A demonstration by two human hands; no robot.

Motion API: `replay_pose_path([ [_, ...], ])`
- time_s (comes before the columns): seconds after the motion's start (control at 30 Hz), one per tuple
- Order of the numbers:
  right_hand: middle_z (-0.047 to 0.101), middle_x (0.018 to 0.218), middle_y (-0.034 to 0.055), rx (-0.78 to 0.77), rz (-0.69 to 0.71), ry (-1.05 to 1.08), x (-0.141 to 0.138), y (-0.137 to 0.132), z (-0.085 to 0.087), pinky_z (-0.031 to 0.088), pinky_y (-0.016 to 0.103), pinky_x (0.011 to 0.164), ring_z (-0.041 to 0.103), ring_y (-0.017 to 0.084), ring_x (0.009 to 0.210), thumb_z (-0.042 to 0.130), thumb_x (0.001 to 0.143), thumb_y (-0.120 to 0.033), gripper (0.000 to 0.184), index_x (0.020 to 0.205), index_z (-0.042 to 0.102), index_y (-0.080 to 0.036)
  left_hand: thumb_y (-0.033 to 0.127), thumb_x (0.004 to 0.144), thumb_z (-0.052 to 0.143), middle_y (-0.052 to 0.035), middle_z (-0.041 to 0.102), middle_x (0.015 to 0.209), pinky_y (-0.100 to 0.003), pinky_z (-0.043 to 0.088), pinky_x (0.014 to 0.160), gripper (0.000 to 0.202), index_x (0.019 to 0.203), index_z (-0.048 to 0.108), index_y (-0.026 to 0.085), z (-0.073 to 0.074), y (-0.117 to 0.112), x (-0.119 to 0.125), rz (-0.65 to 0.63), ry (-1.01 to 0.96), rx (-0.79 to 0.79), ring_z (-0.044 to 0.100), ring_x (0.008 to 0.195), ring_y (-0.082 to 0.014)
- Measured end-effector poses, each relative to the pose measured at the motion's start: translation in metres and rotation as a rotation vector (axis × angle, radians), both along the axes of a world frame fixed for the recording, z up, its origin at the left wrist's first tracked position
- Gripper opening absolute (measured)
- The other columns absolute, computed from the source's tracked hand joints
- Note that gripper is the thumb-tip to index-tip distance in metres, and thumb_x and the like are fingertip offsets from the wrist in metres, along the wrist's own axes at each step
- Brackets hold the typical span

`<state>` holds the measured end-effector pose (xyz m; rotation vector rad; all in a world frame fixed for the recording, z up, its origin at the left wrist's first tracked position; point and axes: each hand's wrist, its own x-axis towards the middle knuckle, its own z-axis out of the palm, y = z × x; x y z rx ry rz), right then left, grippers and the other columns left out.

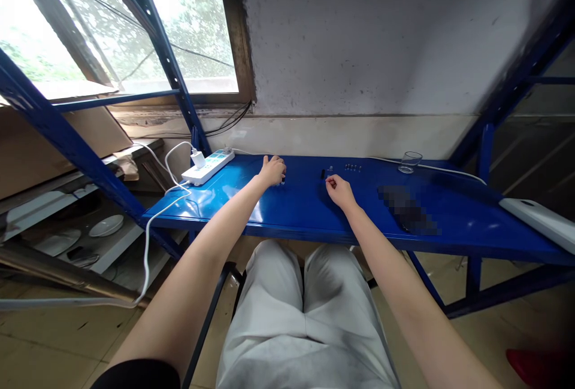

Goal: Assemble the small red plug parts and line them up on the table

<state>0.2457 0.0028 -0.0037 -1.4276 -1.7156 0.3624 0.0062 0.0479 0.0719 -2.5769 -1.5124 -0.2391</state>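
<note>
The blue metal shelf (296,212) is carrying a white power strip (209,166) at its left rear and a clear glass (409,161) at its right rear. The left hand (272,170) is resting palm-down at mid-shelf with its fingers curled, and I cannot tell whether it is gripping anything. The right hand (340,190) is pinching its fingertips together just in front of a small black part (322,173) and a row of tiny screws (353,167).

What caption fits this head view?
Seated person's left hand rests on a blue shelf; right hand, fingers pinched, near small dark parts.

Single head view, facing forward and down, blue shelf (449,221) near
</note>
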Motion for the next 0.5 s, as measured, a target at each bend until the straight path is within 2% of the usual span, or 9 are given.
replay_pose_path([
  [0.13,0.061,0.076,0.0065,0.008,0.001,-0.003,0.000,0.001,-0.001,0.044,0.028,0.055,0.057,0.017,0.064,0.043,0.080,-0.027,0.014,0.085,0.054,-0.020,0.019,0.074,0.049,-0.0113,0.060,0.102,-0.050,0.020,0.096,0.023,0.085,0.069,0.017,0.001,-0.009,0.011,-0.089,-0.078,0.080,0.043,0.107,-0.0281],
  [0.27,0.061,0.075,0.0062,0.043,0.011,-0.015,-0.001,0.000,0.000,0.043,0.028,0.055,0.056,0.017,0.063,0.042,0.081,-0.028,0.015,0.085,0.054,-0.020,0.024,0.078,0.048,-0.0096,0.063,0.096,-0.045,0.027,0.094,0.022,0.089,0.067,0.018,-0.008,-0.023,0.031,-0.182,-0.296,0.120,0.049,0.101,-0.0260],
  [0.37,0.061,0.075,0.0058,0.083,0.018,-0.031,-0.002,-0.001,0.000,0.042,0.027,0.056,0.056,0.016,0.064,0.042,0.081,-0.030,0.016,0.085,0.055,-0.020,0.026,0.078,0.050,-0.0082,0.065,0.087,-0.039,0.037,0.087,0.021,0.091,0.065,0.018,-0.027,-0.031,0.048,-0.212,-0.566,0.057,0.056,0.090,-0.0231],
  [0.5,0.061,0.074,0.0046,0.106,0.061,-0.069,-0.006,-0.001,0.002,0.040,0.026,0.057,0.055,0.016,0.064,0.043,0.082,-0.034,0.019,0.084,0.055,-0.020,0.026,0.080,0.051,-0.0085,0.067,0.081,-0.030,0.046,0.074,0.018,0.091,0.061,0.016,-0.058,-0.039,0.066,-0.130,-1.124,-0.136,0.062,0.076,-0.0176],
])
